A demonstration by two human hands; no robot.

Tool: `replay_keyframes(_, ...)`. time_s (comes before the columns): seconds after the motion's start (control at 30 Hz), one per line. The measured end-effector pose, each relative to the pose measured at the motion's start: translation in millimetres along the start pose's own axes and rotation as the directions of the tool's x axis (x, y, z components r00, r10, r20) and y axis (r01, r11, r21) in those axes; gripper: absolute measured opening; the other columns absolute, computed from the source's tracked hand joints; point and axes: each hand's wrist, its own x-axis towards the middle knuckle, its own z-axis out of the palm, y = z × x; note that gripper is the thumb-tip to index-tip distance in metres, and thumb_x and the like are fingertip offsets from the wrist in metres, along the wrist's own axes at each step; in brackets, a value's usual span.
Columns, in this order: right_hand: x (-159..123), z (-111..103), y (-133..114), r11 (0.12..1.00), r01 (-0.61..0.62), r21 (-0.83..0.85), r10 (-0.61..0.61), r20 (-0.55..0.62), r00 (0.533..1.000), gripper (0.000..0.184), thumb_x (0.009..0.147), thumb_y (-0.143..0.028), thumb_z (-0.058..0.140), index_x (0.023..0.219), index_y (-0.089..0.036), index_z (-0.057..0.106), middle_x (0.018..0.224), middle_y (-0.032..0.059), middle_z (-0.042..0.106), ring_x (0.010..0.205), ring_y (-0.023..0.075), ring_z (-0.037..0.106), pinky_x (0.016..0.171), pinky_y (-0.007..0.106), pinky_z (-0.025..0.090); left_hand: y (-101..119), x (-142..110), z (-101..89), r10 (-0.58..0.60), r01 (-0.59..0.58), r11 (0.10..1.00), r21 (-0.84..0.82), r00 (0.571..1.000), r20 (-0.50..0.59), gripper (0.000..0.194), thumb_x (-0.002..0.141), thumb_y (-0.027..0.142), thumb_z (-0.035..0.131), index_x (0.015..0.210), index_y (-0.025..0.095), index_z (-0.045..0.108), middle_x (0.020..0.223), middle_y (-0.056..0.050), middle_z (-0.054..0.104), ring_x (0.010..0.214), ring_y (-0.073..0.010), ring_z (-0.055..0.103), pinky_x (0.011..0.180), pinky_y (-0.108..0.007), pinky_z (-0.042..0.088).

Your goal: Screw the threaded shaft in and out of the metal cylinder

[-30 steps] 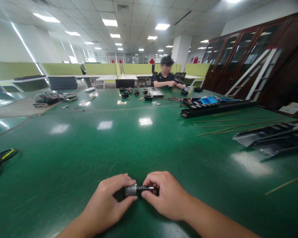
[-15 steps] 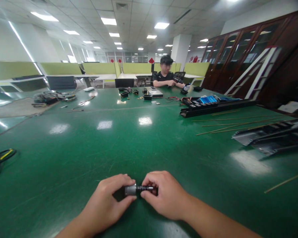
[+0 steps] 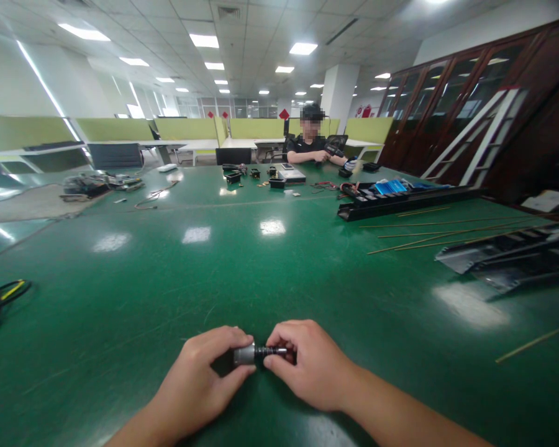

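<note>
Low over the near edge of the green table (image 3: 270, 273), both my hands hold one small part between them. My left hand (image 3: 200, 379) pinches its silver cylindrical end (image 3: 245, 354) with thumb and fingers. My right hand (image 3: 307, 366) is closed round the dark threaded shaft (image 3: 272, 351) that sticks out of that cylinder. The far end of the shaft is hidden inside my right fingers.
A person sits at the far side of the table (image 3: 312, 146) with small parts before them. Long black trays (image 3: 400, 202) and thin rods (image 3: 447, 236) lie to the right, dark metal pieces (image 3: 507, 261) nearer. Black and yellow cables (image 3: 0, 298) lie at the left edge.
My hands have stayed in place on the part; the gap between them has closed slightly, so less of the shaft shows.
</note>
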Motion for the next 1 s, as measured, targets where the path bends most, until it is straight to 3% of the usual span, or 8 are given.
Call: replay_keyframes(1.0, -1.1, -0.7, -0.1, 1.0, 0.006, 0.004, -0.006, 0.0, 1.0, 0.004, 0.081, -0.024, 0.067, 0.082, -0.02, 0.067, 0.073, -0.0015, 0.065, 0.068, 0.0134, 0.058, 0.063, 0.023, 0.037, 5.3, 4.2, -4.1, -0.004, 0.004, 0.999, -0.038, 1.0, -0.002, 0.029, 0.076, 0.016, 0.075, 0.102, 0.027, 0.069, 0.097, 0.001, 0.076, 0.089, -0.0157, 0.073, 0.082, -0.022, 0.058)
